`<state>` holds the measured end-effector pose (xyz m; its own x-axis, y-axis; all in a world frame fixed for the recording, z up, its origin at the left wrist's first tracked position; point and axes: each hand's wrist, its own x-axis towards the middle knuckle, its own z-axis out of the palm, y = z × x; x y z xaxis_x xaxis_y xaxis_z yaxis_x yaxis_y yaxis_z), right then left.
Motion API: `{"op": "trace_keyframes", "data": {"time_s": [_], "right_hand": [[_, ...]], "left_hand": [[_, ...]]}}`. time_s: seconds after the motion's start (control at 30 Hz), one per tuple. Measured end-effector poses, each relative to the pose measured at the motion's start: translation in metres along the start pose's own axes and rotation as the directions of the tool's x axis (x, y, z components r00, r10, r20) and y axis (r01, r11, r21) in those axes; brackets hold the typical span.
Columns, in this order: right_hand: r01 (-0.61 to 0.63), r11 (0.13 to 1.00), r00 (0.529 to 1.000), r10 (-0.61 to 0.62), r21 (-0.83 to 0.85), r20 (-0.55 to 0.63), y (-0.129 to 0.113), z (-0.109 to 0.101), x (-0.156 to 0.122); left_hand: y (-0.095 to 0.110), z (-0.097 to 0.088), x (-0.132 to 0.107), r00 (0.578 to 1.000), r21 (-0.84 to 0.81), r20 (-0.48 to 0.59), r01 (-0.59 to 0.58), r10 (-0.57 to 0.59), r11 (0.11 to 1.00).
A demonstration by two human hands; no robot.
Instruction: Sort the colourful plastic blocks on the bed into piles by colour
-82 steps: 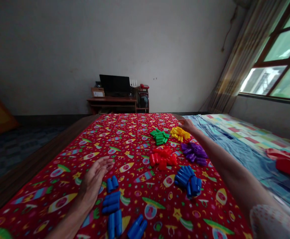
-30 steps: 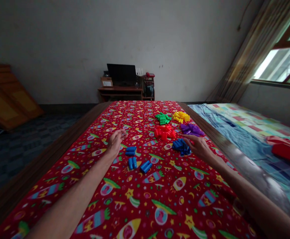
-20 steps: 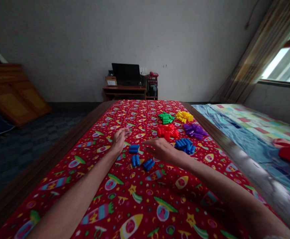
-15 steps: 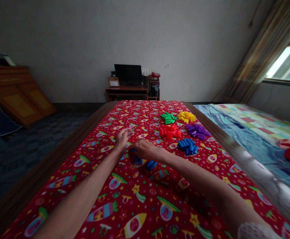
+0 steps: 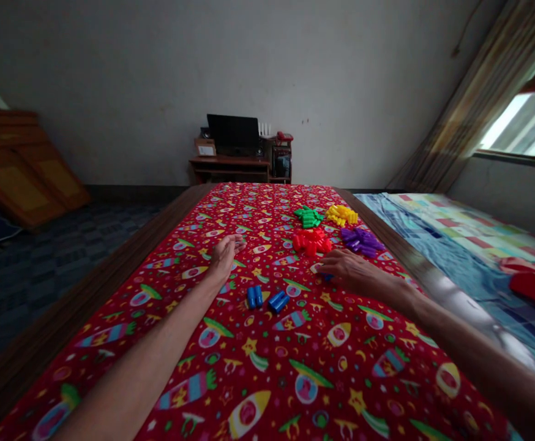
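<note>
My left hand (image 5: 227,250) rests on the red patterned cloth (image 5: 249,361), fingers stretched out and nothing in it. Closer to me lie a pair of blue tube-like plastic blocks (image 5: 254,297) side by side and another blue pair (image 5: 278,301) set at a slant. My right hand (image 5: 346,269) reaches over the pile of blue blocks (image 5: 328,277) with its fingers extended and bent down. It covers nearly all of that pile, and only a bit of blue shows under the fingertips.
Beyond my right hand are piles of red (image 5: 312,241), purple (image 5: 362,241), green (image 5: 308,217) and yellow blocks (image 5: 341,214). A bed (image 5: 437,233) stands to the right of the table. At the far wall is a desk with a monitor (image 5: 233,133).
My right hand has moved right, from the near blue blocks to the blue pile. Two blue blocks now lie side by side where it was. My left hand stays put.
</note>
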<state>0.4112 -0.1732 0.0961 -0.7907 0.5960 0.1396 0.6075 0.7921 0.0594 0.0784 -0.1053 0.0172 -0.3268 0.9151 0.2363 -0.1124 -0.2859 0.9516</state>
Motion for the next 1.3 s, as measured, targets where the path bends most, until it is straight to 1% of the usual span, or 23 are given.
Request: {"op": "trace_keyframes", "data": {"time_s": [0.1, 0.17, 0.23, 0.3, 0.4, 0.47, 0.5, 0.53, 0.6, 0.67, 0.7, 0.73, 0.8, 0.83, 0.9, 0.97, 1.0, 1.03, 1.1, 1.17, 1.23, 1.3], "right_hand": [[0.051, 0.998, 0.999, -0.051, 0.022, 0.003, 0.006, 0.002, -0.008], [0.074, 0.994, 0.995, -0.068, 0.083, -0.072, -0.003, 0.004, -0.001], [0.119, 0.979, 0.984, -0.094, 0.168, -0.148, -0.022, 0.007, 0.014], [0.184, 0.953, 0.974, -0.143, 0.242, -0.177, -0.048, 0.012, 0.032], [0.261, 0.932, 0.965, -0.242, 0.252, -0.105, -0.084, 0.026, 0.053], [0.277, 0.932, 0.961, -0.269, 0.233, -0.068, -0.097, 0.035, 0.059], [0.273, 0.933, 0.962, -0.264, 0.234, -0.067, -0.099, 0.039, 0.059], [0.263, 0.934, 0.965, -0.251, 0.243, -0.08, -0.097, 0.041, 0.057], [0.239, 0.935, 0.968, -0.207, 0.263, -0.143, -0.084, 0.039, 0.049], [0.198, 0.945, 0.959, -0.131, 0.262, -0.25, -0.06, 0.031, 0.035], [0.163, 0.953, 0.947, -0.079, 0.254, -0.31, -0.047, 0.026, 0.026], [0.115, 0.963, 0.93, -0.017, 0.245, -0.367, -0.032, 0.021, 0.017], [-0.025, 0.971, 0.883, 0.133, 0.237, -0.45, -0.006, 0.014, -0.003], [-0.105, 0.964, 0.854, 0.214, 0.246, -0.475, 0.005, 0.013, -0.013], [-0.249, 0.923, 0.782, 0.37, 0.293, -0.502, 0.02, 0.019, -0.032], [-0.345, 0.866, 0.709, 0.493, 0.361, -0.504, 0.025, 0.032, -0.046], [-0.377, 0.841, 0.68, 0.536, 0.389, -0.5, 0.024, 0.039, -0.052], [-0.399, 0.821, 0.66, 0.566, 0.408, -0.494, 0.023, 0.046, -0.056], [-0.421, 0.804, 0.656, 0.59, 0.421, -0.471, 0.017, 0.055, -0.059], [-0.424, 0.803, 0.665, 0.59, 0.42, -0.458, 0.013, 0.054, -0.058], [-0.409, 0.81, 0.662, 0.581, 0.421, -0.474, 0.009, 0.044, -0.052], [-0.369, 0.826, 0.66, 0.556, 0.427, -0.505, 0.002, 0.029, -0.04]], "left_hand": [[0.001, 0.0, -0.001, 1.0, 0.002, -0.004, 0.002, -0.002, 1.0], [0.002, 0.0, -0.001, 1.0, 0.001, -0.006, 0.006, -0.006, 1.0], [0.002, 0.001, -0.001, 1.0, -0.001, -0.011, 0.011, -0.011, 1.0], [0.001, 0.001, -0.001, 1.0, 0.004, -0.02, 0.016, -0.016, 1.0], [0.001, 0.001, -0.001, 1.0, 0.016, -0.019, 0.02, -0.02, 1.0], [0.0, 0.0, -0.001, 1.0, 0.019, -0.01, 0.015, -0.015, 1.0], [0.0, 0.0, -0.001, 1.0, 0.019, -0.007, 0.012, -0.012, 1.0], [0.0, 0.0, -0.001, 1.0, 0.019, -0.006, 0.009, -0.009, 1.0], [-0.001, 0.0, -0.001, 1.0, 0.017, -0.009, 0.009, -0.009, 1.0], [-0.001, 0.0, 0.0, 1.0, 0.016, -0.016, 0.013, -0.013, 1.0], [-0.001, 0.0, 0.0, 1.0, 0.016, -0.019, 0.013, -0.013, 1.0], [-0.001, 0.0, 0.0, 1.0, 0.017, -0.02, 0.013, -0.012, 1.0], [0.0, 0.001, -0.001, 1.0, 0.021, -0.014, 0.004, -0.003, 1.0], [0.001, 0.001, -0.001, 1.0, 0.023, -0.011, 0.0, 0.0, 1.0], [0.003, 0.001, -0.002, 1.0, 0.023, -0.007, -0.001, 0.001, 1.0], [0.004, 0.002, -0.003, 1.0, 0.022, -0.009, 0.004, -0.004, 1.0], [0.005, 0.002, -0.003, 1.0, 0.023, -0.011, 0.007, -0.007, 1.0], [0.005, 0.002, -0.003, 1.0, 0.025, -0.011, 0.009, -0.009, 1.0], [0.005, 0.002, -0.004, 1.0, 0.03, -0.006, 0.004, -0.003, 1.0], [0.005, 0.001, -0.004, 1.0, 0.038, -0.004, -0.006, 0.006, 0.999], [0.005, 0.001, -0.004, 1.0, 0.053, 0.001, -0.006, 0.006, 0.999], [0.004, 0.001, -0.004, 1.0, 0.071, 0.009, 0.001, -0.002, 0.997]]}}
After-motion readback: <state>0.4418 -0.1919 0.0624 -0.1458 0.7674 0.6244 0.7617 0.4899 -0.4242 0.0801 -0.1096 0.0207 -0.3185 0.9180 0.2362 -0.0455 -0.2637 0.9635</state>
